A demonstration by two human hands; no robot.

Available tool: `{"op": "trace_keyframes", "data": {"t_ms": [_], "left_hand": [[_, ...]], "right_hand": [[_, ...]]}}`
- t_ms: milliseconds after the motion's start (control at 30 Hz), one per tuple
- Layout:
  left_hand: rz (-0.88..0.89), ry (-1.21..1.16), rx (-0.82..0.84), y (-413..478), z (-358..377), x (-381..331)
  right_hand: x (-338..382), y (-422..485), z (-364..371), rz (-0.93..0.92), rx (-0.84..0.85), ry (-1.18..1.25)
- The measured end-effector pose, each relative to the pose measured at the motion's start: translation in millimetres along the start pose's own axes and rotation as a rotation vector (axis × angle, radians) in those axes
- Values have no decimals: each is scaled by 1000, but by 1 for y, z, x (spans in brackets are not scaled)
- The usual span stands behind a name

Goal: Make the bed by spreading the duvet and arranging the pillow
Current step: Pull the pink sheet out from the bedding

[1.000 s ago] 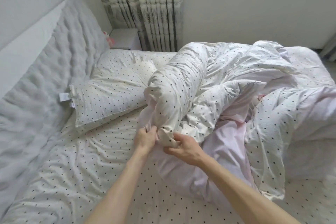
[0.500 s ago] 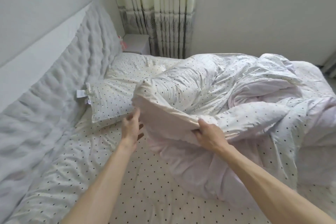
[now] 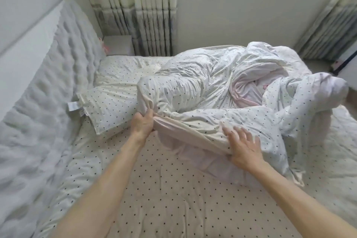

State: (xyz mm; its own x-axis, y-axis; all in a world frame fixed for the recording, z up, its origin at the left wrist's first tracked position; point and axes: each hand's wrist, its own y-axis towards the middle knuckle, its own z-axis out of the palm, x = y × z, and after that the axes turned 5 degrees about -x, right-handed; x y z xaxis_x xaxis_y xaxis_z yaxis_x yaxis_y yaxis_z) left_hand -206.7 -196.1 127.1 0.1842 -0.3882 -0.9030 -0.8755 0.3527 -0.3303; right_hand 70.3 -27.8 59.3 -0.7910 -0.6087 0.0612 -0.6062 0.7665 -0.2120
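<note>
The white dotted duvet (image 3: 222, 83) with a pale pink underside lies crumpled over the middle and right of the bed. My left hand (image 3: 142, 124) grips a bunched corner of it near the pillow. Further right along the same edge, my right hand (image 3: 243, 147) has its fingers spread on top of the duvet and its thumb under the fold. A dotted pillow (image 3: 110, 106) with a white tag lies at the left, its right end covered by the duvet.
The dotted sheet (image 3: 164, 195) covers the mattress in front of me. A quilted grey headboard (image 3: 42, 102) runs along the left. A small white nightstand (image 3: 118, 45) and curtains (image 3: 139, 9) stand at the far wall; floor shows at far right.
My left hand has taken hold of the duvet corner it was reaching for. My right hand has slid right along the edge and opened its fingers. The duvet edge is stretched wider.
</note>
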Motion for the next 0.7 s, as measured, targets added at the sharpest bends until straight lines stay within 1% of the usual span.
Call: {"op": "trace_keyframes", "data": {"t_ms": [33, 67, 100, 167, 200, 267, 367, 467, 533, 567, 633, 700], "left_hand": [[7, -46, -22, 9, -7, -6], [13, -80, -41, 18, -12, -12], [10, -96, -47, 26, -16, -15], [-9, -118, -25, 36, -18, -18], [-18, -110, -11, 37, -16, -18], [-26, -66, -5, 34, -10, -15], [-52, -104, 6, 27, -1, -15], [-50, -128, -10, 26, 4, -14], [-59, -163, 50, 20, 4, -10], [-67, -145, 97, 14, 3, -5], [-90, -39, 163, 1, 2, 7], [-129, 28, 155, -12, -3, 33]], "right_hand": [[-16, -5, 3, 129, -8, 15], [-28, -9, 6, 203, -16, 61], [-33, -12, 8, 207, -33, 97], [-25, -17, 7, 135, -96, 163], [-16, -16, 6, 103, -101, 184], [6, -13, 1, 65, -28, 168], [27, -3, 3, 86, 10, 135], [29, 4, 1, 114, -30, 128], [32, 4, -4, 145, -74, 222], [33, 3, -10, 169, -78, 299], [39, 0, -21, 160, -35, 484], [56, -5, -34, 97, 47, 712]]}}
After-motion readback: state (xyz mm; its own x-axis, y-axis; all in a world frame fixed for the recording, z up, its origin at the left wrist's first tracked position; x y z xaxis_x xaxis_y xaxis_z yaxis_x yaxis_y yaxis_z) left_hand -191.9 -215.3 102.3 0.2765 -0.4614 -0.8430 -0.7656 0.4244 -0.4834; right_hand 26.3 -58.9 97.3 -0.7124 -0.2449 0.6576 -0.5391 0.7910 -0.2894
